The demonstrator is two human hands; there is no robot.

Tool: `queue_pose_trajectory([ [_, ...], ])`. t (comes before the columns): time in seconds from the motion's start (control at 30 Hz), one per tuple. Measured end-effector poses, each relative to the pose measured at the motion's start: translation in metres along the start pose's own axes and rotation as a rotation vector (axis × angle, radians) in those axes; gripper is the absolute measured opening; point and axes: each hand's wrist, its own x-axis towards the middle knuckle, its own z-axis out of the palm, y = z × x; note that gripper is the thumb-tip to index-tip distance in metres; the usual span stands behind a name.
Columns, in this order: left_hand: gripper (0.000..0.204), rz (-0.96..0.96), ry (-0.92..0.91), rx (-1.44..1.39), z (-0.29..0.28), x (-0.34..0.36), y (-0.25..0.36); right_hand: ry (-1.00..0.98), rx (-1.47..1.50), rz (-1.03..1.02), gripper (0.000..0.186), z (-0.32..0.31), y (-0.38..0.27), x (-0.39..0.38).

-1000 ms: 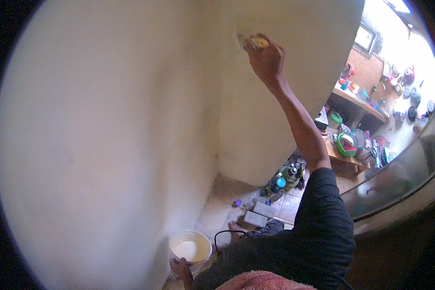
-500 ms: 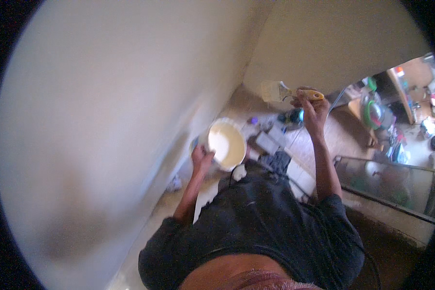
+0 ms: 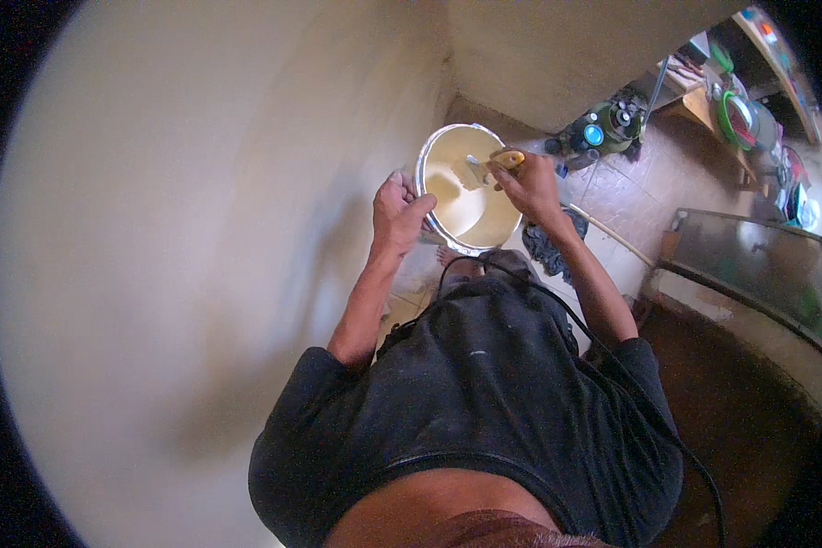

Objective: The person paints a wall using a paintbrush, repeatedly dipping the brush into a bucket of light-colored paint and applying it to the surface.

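A smooth, pale cream wall (image 3: pixel 183 228) filled the left side of the view, with a soft shadow falling across it. Just beside it, the person's bare left hand (image 3: pixel 398 212) gripped the edge of a round white bucket with a paint-smeared rim (image 3: pixel 420 173); the thumb lay at the rim, while the other fingers curled round the outer side and were partly hidden. The bucket stood out in front of the person's body, its mouth turned up toward the head, and a pool of cream-white paint (image 3: pixel 463 212) lay at its bottom. Below, a loose black shirt (image 3: pixel 484 384) covered the person's torso. Over the bucket's mouth hung a wide, flat paintbrush with a yellow handle (image 3: pixel 471 173), its bristles pointing down and to the left (whether they touched the paint, I could not tell). The bare right hand (image 3: pixel 532 187) held it, fingers closed round the handle. Beyond that hand lay a crumpled dark grey cloth (image 3: pixel 548 248) and a thin pale pole (image 3: pixel 616 237) on the tiled floor. Farther right came a cluster of dark bottles with a bright blue lid among them (image 3: pixel 594 135), then a low wooden counter (image 3: pixel 700 111), a round green-rimmed basin (image 3: pixel 725 119) and a framed, cloudy glass pane (image 3: pixel 749 251).
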Motion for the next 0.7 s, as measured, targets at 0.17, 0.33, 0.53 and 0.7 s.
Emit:
queue_pose_trajectory([
  [0.17, 0.016, 0.124, -0.008, -0.024, 0.003, -0.002, -0.001, -0.022, -0.058, -0.008, 0.019, 0.005, 0.010, 0.000],
  [0.33, 0.017, 0.094, -0.005, -0.069, 0.002, 0.000, -0.016, 0.015, 0.017, -0.042, 0.020, 0.018, 0.024, 0.002],
  [0.53, 0.017, 0.107, 0.029, -0.162, 0.004, 0.003, -0.026, 0.099, 0.000, -0.160, 0.022, 0.002, -0.008, -0.008],
  [0.7, 0.017, 0.096, 0.018, -0.116, 0.001, -0.005, -0.016, 0.211, 0.411, 0.028, 0.021, 0.022, -0.017, -0.010],
])
